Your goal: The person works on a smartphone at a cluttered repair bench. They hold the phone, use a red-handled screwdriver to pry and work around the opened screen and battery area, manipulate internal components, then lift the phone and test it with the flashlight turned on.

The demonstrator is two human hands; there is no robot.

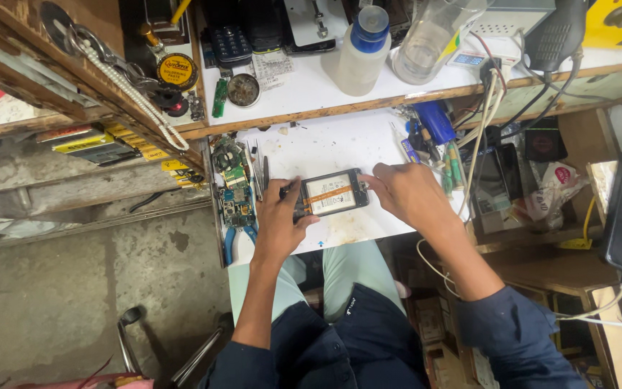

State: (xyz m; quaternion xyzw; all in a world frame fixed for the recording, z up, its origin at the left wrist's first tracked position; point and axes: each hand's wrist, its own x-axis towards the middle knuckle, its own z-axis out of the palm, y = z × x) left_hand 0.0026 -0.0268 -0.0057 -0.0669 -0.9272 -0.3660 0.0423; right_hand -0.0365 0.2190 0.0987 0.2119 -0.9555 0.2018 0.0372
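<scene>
White and stained, the bench (325,148) carries an opened phone (332,193) with its back off, lying flat between the two hands. At the phone's nine o'clock the left hand (278,220) pinches its edge with curled fingers — at three o'clock the right hand (408,193) grips the other end. Circuit boards (233,189) sit just beyond the left hand, at nine o'clock.

opened phone (332,193) on work board (340,140) | circuit boards (233,189) left | bottle (358,52) behind
</scene>
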